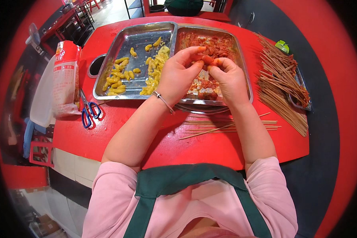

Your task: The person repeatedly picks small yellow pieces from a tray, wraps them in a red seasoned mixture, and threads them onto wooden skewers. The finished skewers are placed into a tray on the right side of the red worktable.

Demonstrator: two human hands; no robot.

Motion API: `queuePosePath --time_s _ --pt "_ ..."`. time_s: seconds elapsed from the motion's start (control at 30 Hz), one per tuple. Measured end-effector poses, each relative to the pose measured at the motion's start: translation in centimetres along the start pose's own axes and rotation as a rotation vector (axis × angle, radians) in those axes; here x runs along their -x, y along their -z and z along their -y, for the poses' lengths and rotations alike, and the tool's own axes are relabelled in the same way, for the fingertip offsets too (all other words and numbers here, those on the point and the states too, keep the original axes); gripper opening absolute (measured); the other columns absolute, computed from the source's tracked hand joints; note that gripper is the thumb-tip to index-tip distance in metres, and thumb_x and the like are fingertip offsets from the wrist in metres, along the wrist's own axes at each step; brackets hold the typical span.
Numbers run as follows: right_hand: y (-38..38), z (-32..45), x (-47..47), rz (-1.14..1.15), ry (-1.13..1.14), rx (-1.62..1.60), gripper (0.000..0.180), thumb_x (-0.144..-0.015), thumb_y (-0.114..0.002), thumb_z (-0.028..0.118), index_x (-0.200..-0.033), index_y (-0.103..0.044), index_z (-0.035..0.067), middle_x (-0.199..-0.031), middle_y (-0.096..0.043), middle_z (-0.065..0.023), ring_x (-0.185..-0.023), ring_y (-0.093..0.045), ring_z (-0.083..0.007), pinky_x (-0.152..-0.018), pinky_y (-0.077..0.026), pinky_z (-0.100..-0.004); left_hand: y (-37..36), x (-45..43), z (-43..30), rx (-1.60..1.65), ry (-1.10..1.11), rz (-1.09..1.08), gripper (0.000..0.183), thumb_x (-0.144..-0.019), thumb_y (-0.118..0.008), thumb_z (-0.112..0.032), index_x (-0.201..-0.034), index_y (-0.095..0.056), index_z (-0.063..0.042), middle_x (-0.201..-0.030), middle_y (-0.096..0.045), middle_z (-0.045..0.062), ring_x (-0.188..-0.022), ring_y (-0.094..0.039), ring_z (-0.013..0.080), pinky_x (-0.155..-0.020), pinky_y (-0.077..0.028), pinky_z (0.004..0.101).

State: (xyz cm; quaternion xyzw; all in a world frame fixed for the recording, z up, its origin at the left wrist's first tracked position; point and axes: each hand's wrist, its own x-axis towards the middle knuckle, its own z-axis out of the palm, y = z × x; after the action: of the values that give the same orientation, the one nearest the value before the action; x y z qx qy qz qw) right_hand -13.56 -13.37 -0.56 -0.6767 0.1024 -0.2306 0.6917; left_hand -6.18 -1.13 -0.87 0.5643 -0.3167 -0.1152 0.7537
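Both hands meet over the right metal tray, which holds red, sauce-coated meat pieces. Between the fingertips of my left hand and my right hand is a small red piece of meat. Red sauce stains the fingers. Whether a skewer runs through the piece is hidden by the fingers. Left of it, touching, stands another metal tray with whole yellow-green pickled peppers and a heap of cut ones. Several bare bamboo skewers lie on the red table beneath my forearms.
Loaded skewers are piled at the right over a tray, above a bundle of bamboo skewers. A green object sits behind them. At the left are blue-handled scissors, a printed plastic bag and a round dark opening.
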Motion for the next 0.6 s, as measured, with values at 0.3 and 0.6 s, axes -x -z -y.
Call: queuePosePath --time_s 0.3,0.6 --pt "-0.2 0.0 0.3 0.111 0.742 0.689 0.020 -0.073 -0.062 0.000 -0.092 -0.056 0.003 -0.085 -0.057 -0.0082 -0.074 -0.059 -0.0207 -0.063 -0.048 -0.0304 0.6 0.0 -1.4 -0.029 0.215 -0.060 0.031 -0.084 -0.058 -0.001 -0.115 -0.055 0.000 -0.097 -0.064 0.010 -0.088 -0.059 0.0129 -0.079 -0.048 0.0233" --pt "-0.5 -0.3 0.1 0.028 0.961 0.887 0.023 -0.066 -0.064 0.000 -0.086 -0.053 0.005 -0.081 -0.054 -0.0113 -0.076 -0.056 -0.0307 -0.064 -0.047 -0.0394 0.5 0.1 -0.3 0.021 0.134 -0.050 0.028 -0.083 -0.059 0.000 -0.110 -0.057 0.001 -0.098 -0.063 0.008 -0.088 -0.059 0.0123 -0.078 -0.048 0.0242"
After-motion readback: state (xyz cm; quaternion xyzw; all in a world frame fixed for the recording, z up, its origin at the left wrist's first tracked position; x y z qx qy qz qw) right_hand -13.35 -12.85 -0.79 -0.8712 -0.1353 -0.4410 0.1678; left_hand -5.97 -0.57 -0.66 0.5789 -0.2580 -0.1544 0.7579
